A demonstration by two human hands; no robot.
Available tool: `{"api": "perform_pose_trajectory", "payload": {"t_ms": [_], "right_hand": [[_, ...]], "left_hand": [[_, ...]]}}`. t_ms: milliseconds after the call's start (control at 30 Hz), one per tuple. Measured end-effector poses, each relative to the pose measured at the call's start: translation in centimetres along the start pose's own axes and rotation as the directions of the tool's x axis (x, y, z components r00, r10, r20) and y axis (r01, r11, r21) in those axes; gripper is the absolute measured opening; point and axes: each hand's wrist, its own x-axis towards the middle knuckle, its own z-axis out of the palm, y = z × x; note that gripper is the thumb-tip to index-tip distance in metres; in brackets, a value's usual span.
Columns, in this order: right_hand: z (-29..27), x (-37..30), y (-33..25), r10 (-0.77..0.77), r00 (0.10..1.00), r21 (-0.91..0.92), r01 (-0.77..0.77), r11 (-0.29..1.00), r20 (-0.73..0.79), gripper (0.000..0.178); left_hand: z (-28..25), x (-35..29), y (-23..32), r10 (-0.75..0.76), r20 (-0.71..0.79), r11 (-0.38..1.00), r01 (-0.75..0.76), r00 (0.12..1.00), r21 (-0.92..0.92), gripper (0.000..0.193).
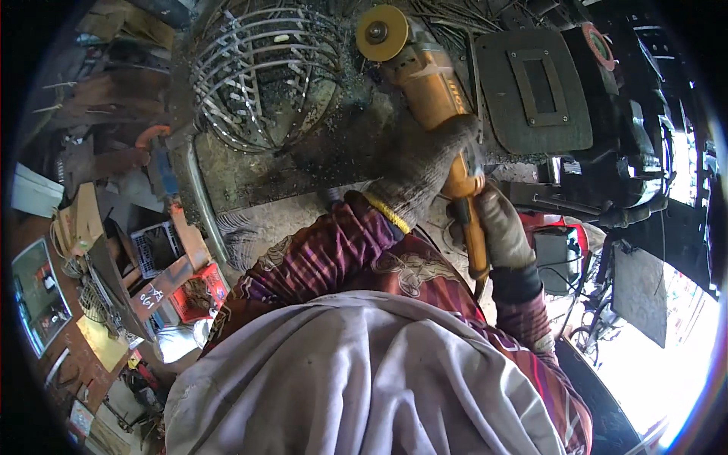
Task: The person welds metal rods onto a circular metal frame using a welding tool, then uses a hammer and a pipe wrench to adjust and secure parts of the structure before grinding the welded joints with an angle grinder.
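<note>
An orange angle grinder (430, 98) with a round yellow-tan disc (382, 32) at its far end is in both my hands. My left hand (432, 152), in a grey knit glove with a yellow cuff, is wrapped round the middle of its body. Lower down, my right hand (503, 227), gloved too, closes on the rear end of the grinder. The disc is tilted up, apart from the metalwork. To the left of it lies a rounded frame of bent metal bars (265, 76) with short crosspieces.
A dark welding mask (535, 91) with a rectangular window lies right of the grinder on the dirty workbench (258, 178). Thin rods (455, 11) are piled at the back. At left stand a red crate (199, 294), a grey pipe (203, 197) and wood scraps. A cable hangs from the grinder.
</note>
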Motion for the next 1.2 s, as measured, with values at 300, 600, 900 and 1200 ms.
{"api": "perform_pose_trajectory", "payload": {"t_ms": [300, 600, 900, 1200], "right_hand": [[2.3, 0.8, 1.6, -0.322, 0.91, -0.804, -0.021, 0.594, -0.262, 0.07], [2.4, 3.0, -2.0, -0.072, 0.977, -0.55, -0.052, 0.834, -0.201, 0.057], [0.2, 4.5, -3.3, -0.208, 0.954, -0.629, 0.027, 0.777, -0.216, 0.039], [0.0, 4.7, -3.5, -0.197, 0.957, -0.648, 0.012, 0.761, -0.213, 0.045]], "left_hand": [[-0.4, 0.3, 2.1, 0.004, -0.008, 0.941, -0.001, 1.0, 0.337, 0.049], [-3.0, 0.7, 3.6, 0.017, 0.046, 0.89, -0.036, 0.999, 0.455, 0.05], [-5.4, -1.5, 7.7, 0.148, 0.493, -0.608, -0.314, 0.858, 0.729, 0.028], [-5.3, 2.8, 8.1, 0.118, 0.3, -0.705, -0.133, 0.947, 0.697, 0.02]]}}
